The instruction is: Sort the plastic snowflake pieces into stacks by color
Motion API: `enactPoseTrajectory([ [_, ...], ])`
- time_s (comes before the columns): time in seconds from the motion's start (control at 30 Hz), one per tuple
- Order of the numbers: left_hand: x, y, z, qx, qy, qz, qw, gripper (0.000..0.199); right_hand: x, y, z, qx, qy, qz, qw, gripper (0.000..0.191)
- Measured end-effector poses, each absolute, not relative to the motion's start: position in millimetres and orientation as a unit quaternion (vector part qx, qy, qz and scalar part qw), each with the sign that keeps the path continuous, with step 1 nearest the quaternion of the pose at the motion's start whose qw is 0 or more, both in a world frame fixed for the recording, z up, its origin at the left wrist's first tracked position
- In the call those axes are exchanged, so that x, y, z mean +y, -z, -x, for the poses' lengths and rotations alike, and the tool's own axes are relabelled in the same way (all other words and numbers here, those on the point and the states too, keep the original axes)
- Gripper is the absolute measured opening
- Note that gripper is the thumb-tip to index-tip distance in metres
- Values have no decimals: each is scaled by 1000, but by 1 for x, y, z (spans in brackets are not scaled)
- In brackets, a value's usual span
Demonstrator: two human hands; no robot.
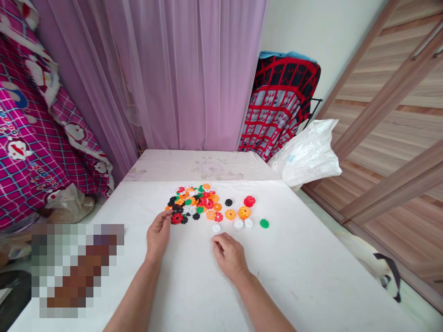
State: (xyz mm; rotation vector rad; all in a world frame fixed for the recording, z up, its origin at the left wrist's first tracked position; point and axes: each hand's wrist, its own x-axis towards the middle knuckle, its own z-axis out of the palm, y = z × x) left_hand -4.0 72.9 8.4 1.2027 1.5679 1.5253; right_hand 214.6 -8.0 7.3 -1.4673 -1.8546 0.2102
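A mixed pile of notched discs point(194, 201) in red, orange, black, white and green lies on the white table. My left hand point(160, 233) is at the pile's left edge, fingertips pinched beside a red disc point(176, 218); what they grip is too small to make out. My right hand point(228, 252) rests with curled fingers just below a white disc point(216, 228); its fingertips hide anything inside. Right of the pile are a black disc point(229, 202), red discs point(249, 201), orange discs point(244, 212), white discs point(238, 224) and a green disc point(264, 223).
The table point(294, 258) has a flowered cover at its far end. Beyond its right far corner leans a white plastic bag point(311, 152). A purple curtain point(207, 74) hangs behind, and wooden cabinet doors point(387, 120) stand at the right. A blurred patch covers the left side.
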Motion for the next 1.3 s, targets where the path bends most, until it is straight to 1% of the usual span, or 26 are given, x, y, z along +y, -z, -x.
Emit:
enactPoseTrajectory([
  [0.2, 73, -6, 4, 588, -572, -473, 321, 34, -2, -4, -224, -674, -140, 580, 437, 17],
  [0.33, 74, -5, 4, 598, -553, -490, 311, 38, -3, -7, -228, -648, -183, 573, 468, 17],
  [0.53, 72, -9, 3, 603, -538, -505, 302, 39, -7, -14, -231, -647, -218, 564, 463, 18],
  [0.8, 72, -10, 4, 610, -531, -506, 300, 38, -15, -10, -238, -693, -223, 541, 421, 18],
  [0.9, 71, -11, 4, 613, -533, -500, 301, 39, -6, -14, -240, -702, -187, 563, 394, 17],
  [1.0, 72, -11, 5, 616, -536, -493, 300, 37, 17, -30, -238, -687, -121, 628, 346, 15],
  [1.1, 73, -11, 5, 611, -542, -491, 303, 36, 45, -51, -229, -692, -71, 674, 248, 16],
  [1.2, 74, -9, 5, 608, -542, -492, 307, 37, 66, -65, -216, -704, -50, 693, 146, 20],
  [1.3, 74, -6, 4, 606, -545, -490, 309, 38, 76, -67, -205, -720, -47, 686, 97, 26],
])
